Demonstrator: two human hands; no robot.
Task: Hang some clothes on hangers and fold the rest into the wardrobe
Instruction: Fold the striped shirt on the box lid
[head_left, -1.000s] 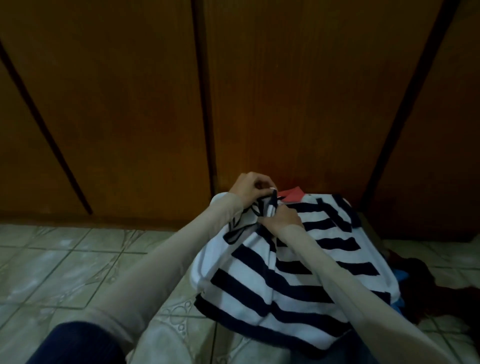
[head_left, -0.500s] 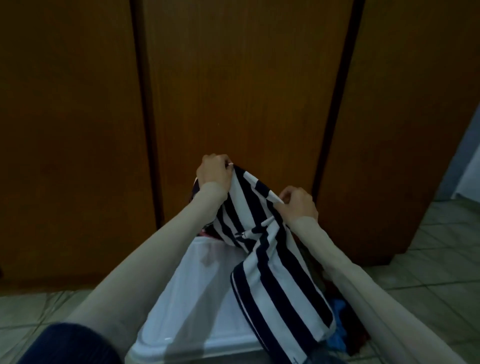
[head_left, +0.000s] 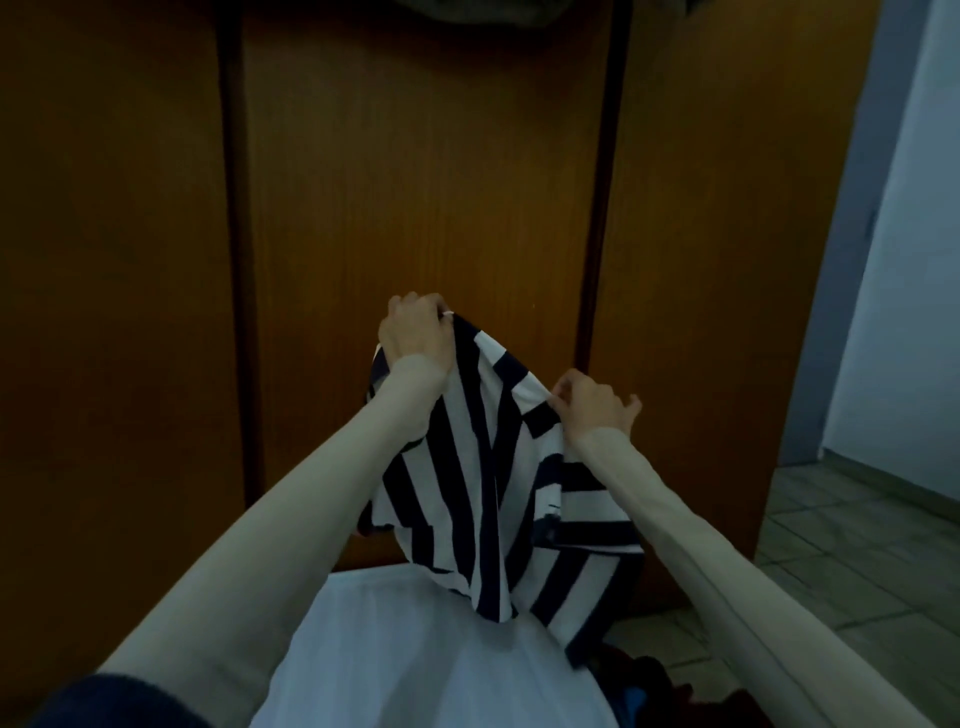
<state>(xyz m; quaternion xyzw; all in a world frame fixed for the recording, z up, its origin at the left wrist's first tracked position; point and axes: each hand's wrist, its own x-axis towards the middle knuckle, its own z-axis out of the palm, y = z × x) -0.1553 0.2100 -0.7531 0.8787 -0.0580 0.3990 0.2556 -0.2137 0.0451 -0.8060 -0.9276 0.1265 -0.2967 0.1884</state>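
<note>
A navy-and-white striped shirt (head_left: 488, 467) hangs in the air in front of the closed brown wardrobe doors (head_left: 415, 182). My left hand (head_left: 415, 332) grips its top edge at the upper left. My right hand (head_left: 592, 405) pinches the top edge lower and to the right, with its outer fingers spread. The shirt's lower part drapes down over a white laundry basket (head_left: 395, 649). More clothes, dark red and blue (head_left: 644, 686), lie at the basket's right side; most of that pile is hidden.
The wardrobe has three closed wooden doors with dark gaps between them. A grey-white wall (head_left: 904, 260) stands at the right. Tiled floor (head_left: 841, 545) shows at the lower right. Something dark lies on top of the wardrobe (head_left: 493, 10).
Both hands have lifted the striped shirt off the basket and moved apart along its top edge. The view has tilted upward, so the white basket shows beneath the shirt.
</note>
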